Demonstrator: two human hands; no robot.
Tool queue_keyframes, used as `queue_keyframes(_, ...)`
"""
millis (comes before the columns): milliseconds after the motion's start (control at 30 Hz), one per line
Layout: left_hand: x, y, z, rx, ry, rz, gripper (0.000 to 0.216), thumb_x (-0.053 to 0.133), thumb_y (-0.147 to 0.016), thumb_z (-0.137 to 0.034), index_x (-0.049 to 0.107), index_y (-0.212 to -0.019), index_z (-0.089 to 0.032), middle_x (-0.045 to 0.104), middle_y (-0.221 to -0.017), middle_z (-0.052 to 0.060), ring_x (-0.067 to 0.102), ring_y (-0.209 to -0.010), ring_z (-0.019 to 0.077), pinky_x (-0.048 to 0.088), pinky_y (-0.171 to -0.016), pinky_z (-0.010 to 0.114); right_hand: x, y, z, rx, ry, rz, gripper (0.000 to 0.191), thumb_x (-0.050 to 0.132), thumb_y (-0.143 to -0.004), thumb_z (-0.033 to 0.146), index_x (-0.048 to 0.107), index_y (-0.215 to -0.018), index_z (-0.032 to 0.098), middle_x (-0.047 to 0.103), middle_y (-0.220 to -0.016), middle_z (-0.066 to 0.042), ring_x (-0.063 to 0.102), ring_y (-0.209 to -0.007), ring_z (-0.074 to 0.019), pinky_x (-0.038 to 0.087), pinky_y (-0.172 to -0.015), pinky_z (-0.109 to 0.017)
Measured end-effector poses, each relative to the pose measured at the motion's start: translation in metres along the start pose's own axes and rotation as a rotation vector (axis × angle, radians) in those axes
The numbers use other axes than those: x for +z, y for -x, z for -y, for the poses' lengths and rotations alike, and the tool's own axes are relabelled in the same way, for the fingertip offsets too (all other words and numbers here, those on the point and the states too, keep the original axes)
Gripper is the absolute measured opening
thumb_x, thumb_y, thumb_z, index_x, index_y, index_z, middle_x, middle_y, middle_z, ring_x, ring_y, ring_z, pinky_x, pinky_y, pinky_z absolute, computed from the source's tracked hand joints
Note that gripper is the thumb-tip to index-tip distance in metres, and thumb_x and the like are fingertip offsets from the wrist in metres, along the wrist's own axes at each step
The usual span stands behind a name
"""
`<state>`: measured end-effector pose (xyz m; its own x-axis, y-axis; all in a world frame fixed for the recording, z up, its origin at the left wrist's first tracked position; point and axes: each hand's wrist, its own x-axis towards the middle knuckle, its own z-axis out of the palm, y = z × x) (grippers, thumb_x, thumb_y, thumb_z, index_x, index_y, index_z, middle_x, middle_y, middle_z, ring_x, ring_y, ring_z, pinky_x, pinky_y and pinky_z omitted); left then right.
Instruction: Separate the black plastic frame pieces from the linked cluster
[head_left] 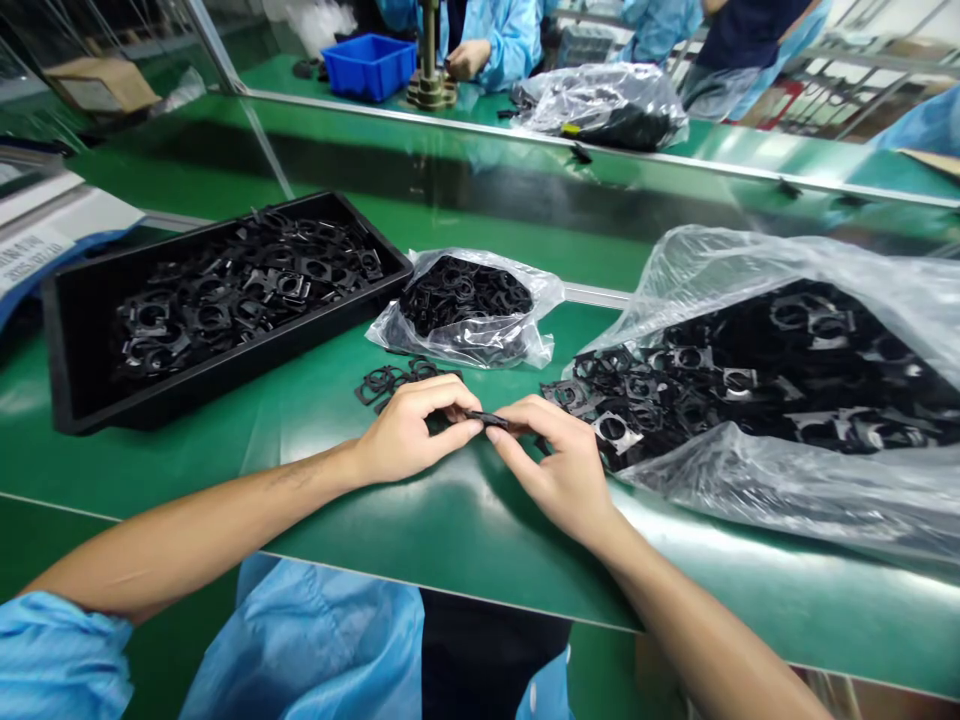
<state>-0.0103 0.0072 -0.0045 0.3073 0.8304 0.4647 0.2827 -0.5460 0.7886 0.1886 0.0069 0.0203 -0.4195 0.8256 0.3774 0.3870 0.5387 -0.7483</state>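
Note:
Between my two hands, just above the green table, is a small black plastic part [487, 418], seen nearly edge-on. My left hand [420, 425] pinches its left end between thumb and fingers. On its right end, my right hand [559, 455] has thumb and forefinger closed. Behind my left hand lie several loose black ring-shaped parts [384, 382], partly covered by the fingers. Just beyond them, a small clear bag [480, 345] is full of black rings. To the right, a large open plastic bag [697, 490] spills square black frames with round holes [616, 430] toward my right hand.
A black tray [225, 375] heaped with black parts stands at the left. Across a clear divider [480, 160] are a blue bin [370, 68], a metal post [430, 60], another filled bag [607, 105] and co-workers in blue sleeves [510, 40]. The table's front edge [450, 595] runs before me.

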Motion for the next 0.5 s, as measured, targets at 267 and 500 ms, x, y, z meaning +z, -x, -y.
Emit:
queue_keyframes(267,0.0011,0.0008,0.0013,-0.057,-0.003,0.059,0.008,0.062,-0.091,-0.022,0.067,-0.088,-0.016,0.063,-0.078,0.002,0.059,-0.072,0.0134,0.049,-0.068,0.025,0.0002,0.0003,-0.0016,-0.022,0.023,0.02,0.009,0.061,-0.093,0.018,0.067,-0.086,0.02,0.069,-0.078,-0.004,0.065,-0.072,-0.0169,0.053,-0.069,-0.029)
queue_keyframes(500,0.0033,0.0019,0.0017,-0.066,-0.039,0.141,0.014,0.06,-0.094,-0.026,0.067,-0.087,-0.016,0.065,-0.079,0.003,0.06,-0.072,0.0137,0.048,-0.068,0.025,-0.0002,0.0005,0.0007,-0.032,0.006,0.035,0.012,0.06,-0.093,0.016,0.067,-0.084,0.02,0.071,-0.081,-0.005,0.066,-0.074,-0.0175,0.055,-0.072,-0.03)
